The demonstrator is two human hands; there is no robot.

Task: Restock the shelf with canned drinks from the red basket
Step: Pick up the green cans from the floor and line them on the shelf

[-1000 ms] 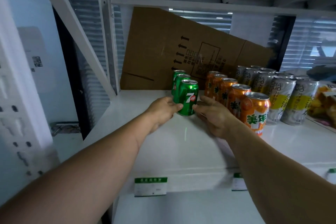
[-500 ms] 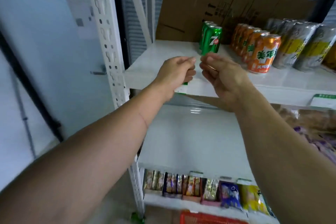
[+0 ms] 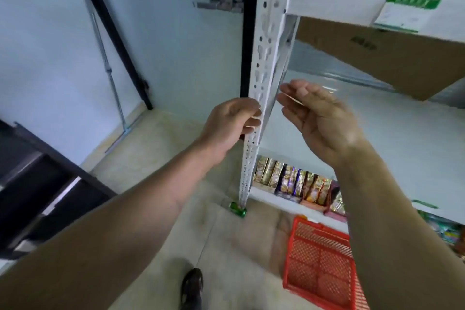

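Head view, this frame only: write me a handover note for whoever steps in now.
Left hand: empty, fingers loosely curled beside the white shelf post.
Right hand: empty, fingers relaxed.
Red basket sits on the floor by the shelf; the part in view holds no cans, the rest is behind the right arm.
One green can lies on the floor at the post's foot.
Drink shelf is out of frame, so stocked count is unknown.
Left: check the basket, pick up the stray can.

Right forearm is covering the right side of the red basket (image 3: 318, 267); the bottom edge is cropping its near corner. Motion blur is smearing the price label (image 3: 405, 11), print unreadable. Upright post is hiding part of 1 green can (image 3: 236, 209) on the floor.
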